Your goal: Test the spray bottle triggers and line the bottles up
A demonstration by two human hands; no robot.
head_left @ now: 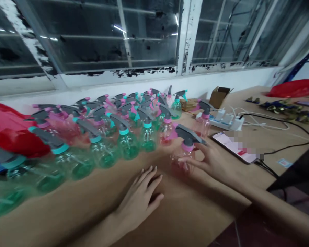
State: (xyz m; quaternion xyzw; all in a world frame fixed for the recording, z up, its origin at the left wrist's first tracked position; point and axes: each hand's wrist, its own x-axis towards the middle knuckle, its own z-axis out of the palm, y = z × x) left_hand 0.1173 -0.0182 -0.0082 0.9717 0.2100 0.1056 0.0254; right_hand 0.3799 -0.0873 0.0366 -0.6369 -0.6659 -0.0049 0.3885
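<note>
My right hand [208,159] is closed around a pink spray bottle [183,161] with a grey trigger head and a pink collar. The bottle stands upright at the right end of the front row. My left hand [141,195] lies flat on the brown tabletop [175,209], fingers stretched out and holding nothing. Just beyond it stand green spray bottles [128,145] with turquoise collars. Many more pink and green spray bottles crowd behind them, toward the wall. Another pink spray bottle [204,121] stands apart, behind my right hand.
Right of my right hand lies a phone [234,147] with a cable. Behind it are a white power strip [226,120] and a small open cardboard box [219,97]. Brass-coloured parts [280,108] and a red bag [296,88] lie farther right. Another red bag [12,133] sits at left.
</note>
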